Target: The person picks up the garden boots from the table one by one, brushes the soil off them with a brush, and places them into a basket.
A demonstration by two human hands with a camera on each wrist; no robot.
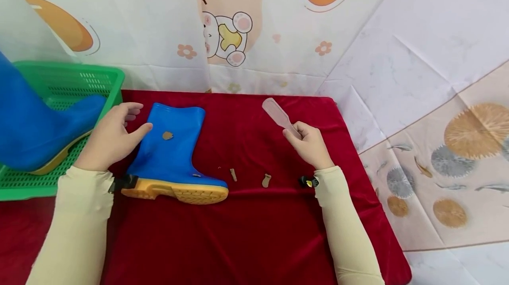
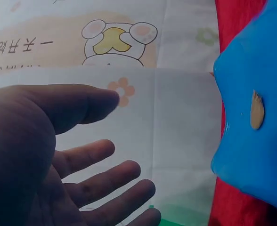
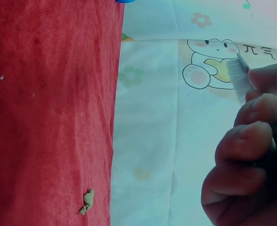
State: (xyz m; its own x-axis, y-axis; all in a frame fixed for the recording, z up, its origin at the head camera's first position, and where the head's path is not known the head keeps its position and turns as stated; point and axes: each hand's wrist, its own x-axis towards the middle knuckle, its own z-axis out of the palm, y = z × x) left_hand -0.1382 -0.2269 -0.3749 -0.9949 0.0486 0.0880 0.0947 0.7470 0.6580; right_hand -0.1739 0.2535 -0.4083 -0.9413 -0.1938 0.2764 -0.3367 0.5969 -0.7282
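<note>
A blue rain boot [image 1: 169, 143] with a yellow sole [image 1: 199, 193] lies on its side on the red cloth. One brown, clay-like lump [image 1: 168, 135] sticks to its shaft, and a smaller bit [image 1: 196, 175] is near the instep. Beside the shaft, my left hand [image 1: 113, 132] hovers with fingers spread and loosely bent, holding nothing. In the left wrist view, a gap separates that hand [image 2: 82, 155] from the boot [image 2: 265, 150]. Farther right, my right hand [image 1: 310, 143] grips a pale-handled brush [image 1: 278, 115] above the cloth. Its white bristles [image 3: 237, 77] show in the right wrist view.
At the left, a green basket [image 1: 115, 86] holds a second blue boot [image 1: 32, 121]. Two brown lumps, one thin [image 1: 233, 174] and one wider [image 1: 266, 180], lie on the red cloth [image 1: 246, 232]. A printed curtain [image 1: 159, 24] hangs behind the table.
</note>
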